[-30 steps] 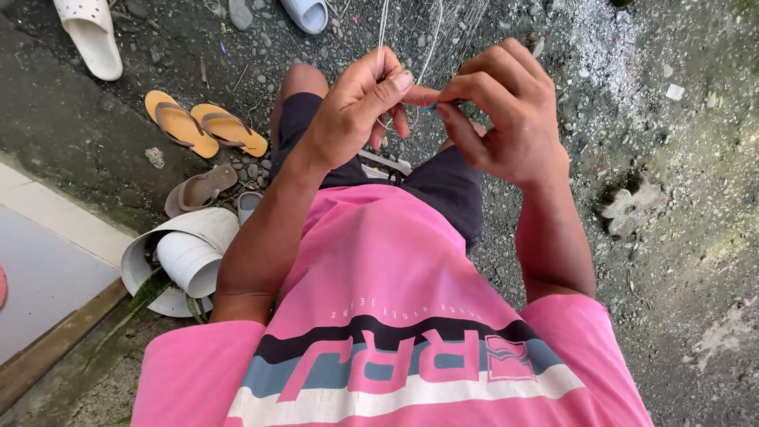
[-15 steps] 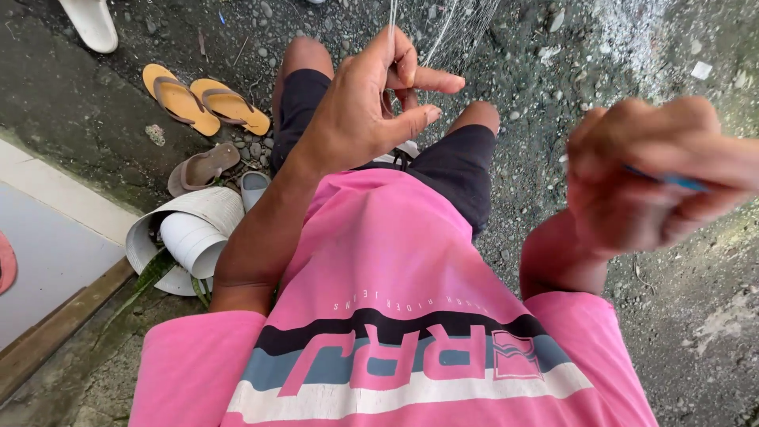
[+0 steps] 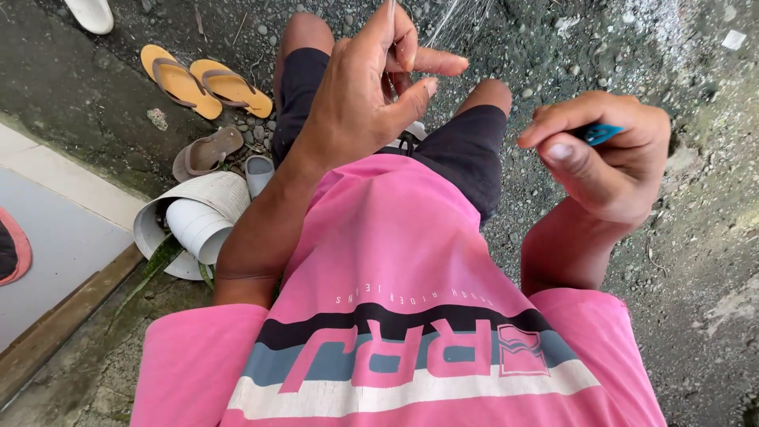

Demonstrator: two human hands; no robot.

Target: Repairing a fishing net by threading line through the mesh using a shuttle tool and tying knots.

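1. Left hand [image 3: 360,99]: raised over the lap, fingers curled; thumb and forefinger pinch thin pale net strands [image 3: 455,20] that run off toward 12 o'clock. The other fingers are loosely bent, not clamped.
2. Right hand [image 3: 605,154]: at 3 o'clock of the left hand, well apart from it; closed around a small blue netting tool [image 3: 597,132], of which only a tip shows between thumb and forefinger.
3. Handling judgement, strands: very light, limp, fine, likely slippery and prone to tangle; best taken in a fingertip pinch close to the working point, under slight tension.
4. Handling judgement, tool: light and rigid; a pinch near the tip suits it.
5. Outward: pink shirt [image 3: 395,261] and dark shorts [image 3: 466,150] below the hands; yellow flip-flops [image 3: 205,79] at 10 o'clock; brown sandal [image 3: 205,150] and white curled pipe pieces [image 3: 194,221] at 9 o'clock, on gravelly ground [image 3: 696,261].
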